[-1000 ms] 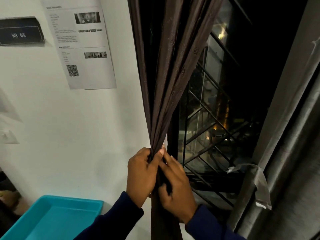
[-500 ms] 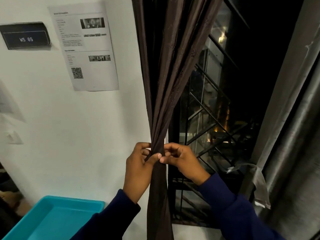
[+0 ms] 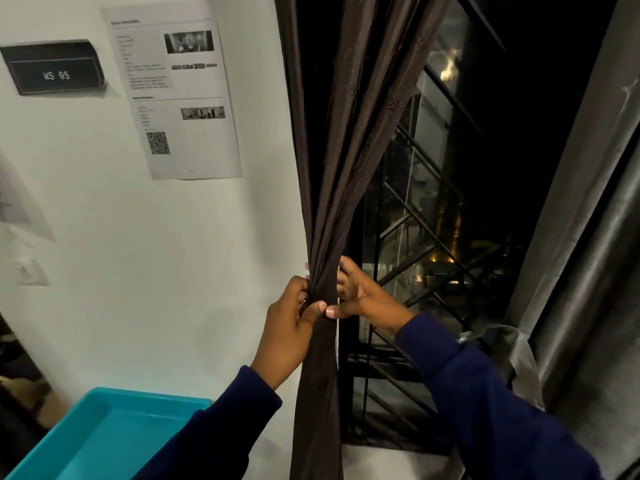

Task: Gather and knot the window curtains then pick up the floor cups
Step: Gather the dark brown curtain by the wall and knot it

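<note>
Change since earlier frames: both hands higher on the bundle than a second ago; right hand off its lower grip and now beside the left, thumb tips almost meeting across the cloth.
Task's thing: dark brown pleated fabric window curtain, gathered into one narrow rope at hand height, hanging loose again below.
Long axis: near vertical, fanning up and to the right toward the unseen rail, dropping straight down past the sleeves.
Left hand: on the wall side of the bundle, fingers curled round the cloth, thumb pressed across the front; holding the gathered curtain.
Right hand: on the window side, thumb laid against the bundle, fingers partly spread behind and beside it; a light pinch, not a full wrap.
Key relation: bundle runs between the two hands, touching both; tail for the knot lies directly below the fingers, nearer the right forearm.
Step judged: gathering done at this height, knot not yet begun; likely needs one hand to hold the neck while the other lifts the tail.
Risk judged: slippery-looking pleats may fan out if the left grip loosens.
Second curtain: grey shiny fabric curtain at far right, well apart, untouched.
Container: turquoise plastic rectangular tray at lower left below the left sleeve; nothing visible inside the part shown.
Cups: none in view; floor hidden.
</note>
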